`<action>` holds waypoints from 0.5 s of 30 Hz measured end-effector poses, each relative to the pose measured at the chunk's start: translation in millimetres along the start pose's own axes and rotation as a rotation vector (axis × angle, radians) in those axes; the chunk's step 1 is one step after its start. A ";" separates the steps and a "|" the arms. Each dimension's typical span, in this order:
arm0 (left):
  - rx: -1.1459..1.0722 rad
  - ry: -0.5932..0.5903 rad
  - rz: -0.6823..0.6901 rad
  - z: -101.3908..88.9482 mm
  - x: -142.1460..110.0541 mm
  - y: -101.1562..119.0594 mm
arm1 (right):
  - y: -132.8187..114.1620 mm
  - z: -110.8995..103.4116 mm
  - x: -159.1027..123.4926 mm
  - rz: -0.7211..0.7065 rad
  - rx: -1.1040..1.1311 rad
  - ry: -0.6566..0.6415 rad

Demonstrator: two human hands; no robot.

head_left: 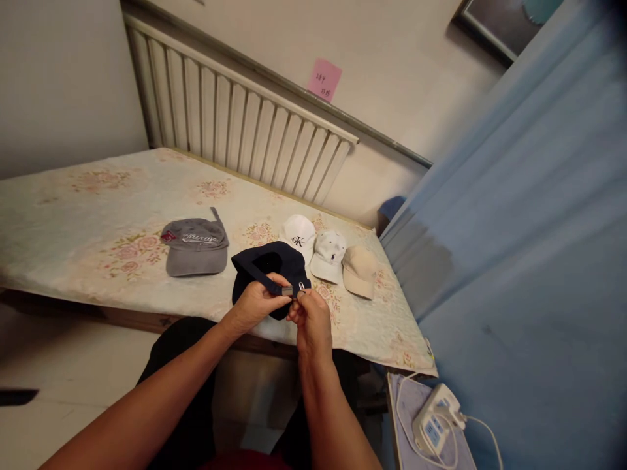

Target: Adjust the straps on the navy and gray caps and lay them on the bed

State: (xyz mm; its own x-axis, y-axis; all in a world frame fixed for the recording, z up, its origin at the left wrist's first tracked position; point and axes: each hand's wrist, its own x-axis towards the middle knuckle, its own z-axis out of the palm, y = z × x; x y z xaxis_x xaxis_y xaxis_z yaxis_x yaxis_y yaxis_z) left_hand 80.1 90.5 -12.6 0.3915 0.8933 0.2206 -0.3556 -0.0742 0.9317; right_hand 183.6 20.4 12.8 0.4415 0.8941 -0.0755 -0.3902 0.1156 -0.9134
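Observation:
A dark navy baseball cap [249,261] rests at the near edge of the flowered bed, its back strap toward me. My left hand [259,303] pinches the strap beside a metal buckle [287,291]. The fingers of my right hand [311,316] are closed on the other side of the strap, close to a small pale metal-edged loop [302,286]. Just behind lie a white cap with black letters [297,234], a white cap with a small dark emblem [328,256] and a beige cap [360,269]. To the left sits a grey cap with white script [196,247], its strap end sticking up.
A flowered sheet [122,209] covers the bed. Behind it are a radiator [235,111] and a pink note [324,79] on the wall. A blue curtain [529,248] hangs at the right. A power strip [434,421] with cables lies on a small stand, lower right.

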 end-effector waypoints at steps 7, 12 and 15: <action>0.048 -0.015 0.059 -4.1 0.4 -0.8 | -8.0 0.6 -0.1 -0.066 0.004 0.019; 0.009 0.020 0.067 -5.5 -0.6 -3.1 | -4.3 -1.2 -4.4 -0.060 0.013 0.031; -0.047 0.042 0.065 -5.0 -3.3 -3.2 | 6.2 -3.9 -7.4 0.047 0.093 -0.001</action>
State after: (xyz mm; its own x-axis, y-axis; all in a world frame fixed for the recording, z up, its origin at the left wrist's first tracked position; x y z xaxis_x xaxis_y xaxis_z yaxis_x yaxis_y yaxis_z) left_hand 75.8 90.0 -17.8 0.3307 0.9052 0.2671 -0.4188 -0.1129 0.9010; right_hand 181.1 12.8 6.1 0.4200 0.9000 -0.1165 -0.4839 0.1135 -0.8678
